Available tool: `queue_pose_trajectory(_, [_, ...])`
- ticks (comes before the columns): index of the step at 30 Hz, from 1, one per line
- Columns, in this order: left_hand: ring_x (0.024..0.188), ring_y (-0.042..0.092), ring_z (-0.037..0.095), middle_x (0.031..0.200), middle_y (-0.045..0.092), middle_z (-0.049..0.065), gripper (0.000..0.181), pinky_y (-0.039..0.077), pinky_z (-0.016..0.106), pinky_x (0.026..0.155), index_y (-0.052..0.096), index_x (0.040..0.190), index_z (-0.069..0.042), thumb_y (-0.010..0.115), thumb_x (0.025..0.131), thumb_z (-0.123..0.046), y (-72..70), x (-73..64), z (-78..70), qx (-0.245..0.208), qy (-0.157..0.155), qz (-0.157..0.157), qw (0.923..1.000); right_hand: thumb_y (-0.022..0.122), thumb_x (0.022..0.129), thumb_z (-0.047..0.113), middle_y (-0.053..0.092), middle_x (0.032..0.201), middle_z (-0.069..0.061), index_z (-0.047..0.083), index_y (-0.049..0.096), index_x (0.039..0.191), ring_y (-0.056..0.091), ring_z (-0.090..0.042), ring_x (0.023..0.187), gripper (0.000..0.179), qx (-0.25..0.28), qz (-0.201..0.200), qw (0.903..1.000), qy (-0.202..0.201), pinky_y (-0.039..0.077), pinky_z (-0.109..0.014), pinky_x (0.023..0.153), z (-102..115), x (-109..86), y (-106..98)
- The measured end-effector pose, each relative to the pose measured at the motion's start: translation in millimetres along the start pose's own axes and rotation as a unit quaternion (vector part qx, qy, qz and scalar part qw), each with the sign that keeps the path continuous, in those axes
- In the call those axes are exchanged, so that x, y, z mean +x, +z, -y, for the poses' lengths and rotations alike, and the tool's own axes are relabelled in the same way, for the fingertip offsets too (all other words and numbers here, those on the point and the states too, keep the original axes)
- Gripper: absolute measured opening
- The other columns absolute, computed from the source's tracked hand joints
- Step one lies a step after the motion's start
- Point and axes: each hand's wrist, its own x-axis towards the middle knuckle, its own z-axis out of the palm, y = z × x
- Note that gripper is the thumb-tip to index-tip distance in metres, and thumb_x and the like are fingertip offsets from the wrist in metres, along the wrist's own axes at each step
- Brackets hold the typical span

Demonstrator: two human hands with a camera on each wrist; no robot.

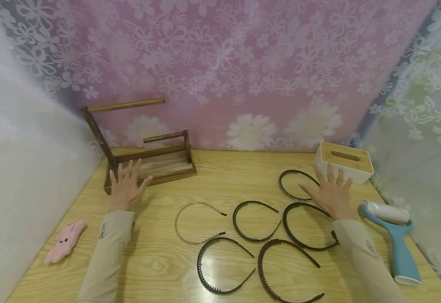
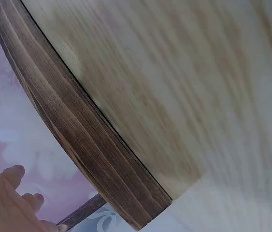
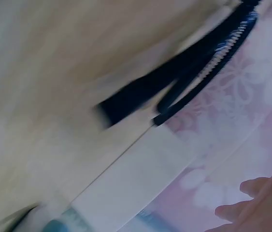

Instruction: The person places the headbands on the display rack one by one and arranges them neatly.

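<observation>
My left hand (image 1: 126, 189), fingers spread and straight, is nearest a dark wooden rack (image 1: 150, 181) with a shallow tray and two bars; whether it touches the rack I cannot tell. On the right, my right hand (image 1: 332, 197) is spread above the table, empty, near a blue-black headband (image 1: 282, 185) and a white tissue box (image 1: 351, 174) with a wooden lid. Several more headbands lie between the arms: a clear beaded one (image 1: 176, 223), a toothed black one (image 1: 199, 269), a reddish-brown one (image 1: 262, 273), and black ones (image 1: 234, 219) (image 1: 285, 223) farther back.
A pink plush toy (image 1: 66, 242) lies at the table's left edge. On the right rests a blue-handled lint roller (image 1: 398, 244). Flowered pink cloth (image 1: 220, 75) hangs behind the wood-grain table (image 1: 159, 269), and pale cloth closes off both sides.
</observation>
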Motion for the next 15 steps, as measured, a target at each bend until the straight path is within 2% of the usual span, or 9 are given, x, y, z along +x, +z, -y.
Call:
queue_pose_trajectory(4, [0.146, 0.001, 0.053, 0.162, 0.01, 0.025, 0.081, -0.006, 0.069, 0.116, 0.0, 0.158, -0.022, 0.03, 0.098, -0.067, -1.0, -1.6, 2.7, -0.02, -0.009, 0.002, 0.9998, 0.044, 0.091, 0.07, 0.002, 0.16, -0.03, 0.021, 0.01, 0.158, -0.001, -0.063, 0.14, 0.09, 0.016, -0.002, 0.9999, -0.006, -0.002, -0.084, 0.103, 19.9, 14.7, 3.0])
queue_pose_trajectory(10, [0.146, -0.001, 0.053, 0.162, 0.005, 0.025, 0.086, -0.006, 0.066, 0.118, -0.002, 0.158, -0.014, 0.031, 0.098, -0.066, -3.9, -4.1, 7.2, -0.049, -0.027, -0.002, 0.9984, 0.044, 0.091, 0.069, 0.004, 0.16, -0.03, 0.027, 0.006, 0.158, -0.001, -0.063, 0.14, 0.089, 0.039, 0.018, 0.9989, -0.021, -0.004, -0.081, 0.106, 61.3, 35.1, 10.0])
queue_pose_trajectory(15, [0.145, -0.001, 0.056, 0.161, 0.005, 0.028, 0.088, -0.003, 0.067, 0.118, 0.0, 0.157, -0.009, 0.038, 0.098, -0.061, -5.8, -7.7, 12.1, -0.074, -0.05, -0.018, 0.9958, 0.043, 0.092, 0.069, -0.006, 0.164, -0.02, 0.031, 0.001, 0.158, -0.001, -0.063, 0.141, 0.087, 0.068, 0.031, 0.9961, -0.046, -0.006, -0.078, 0.109, 98.5, 52.3, 21.1])
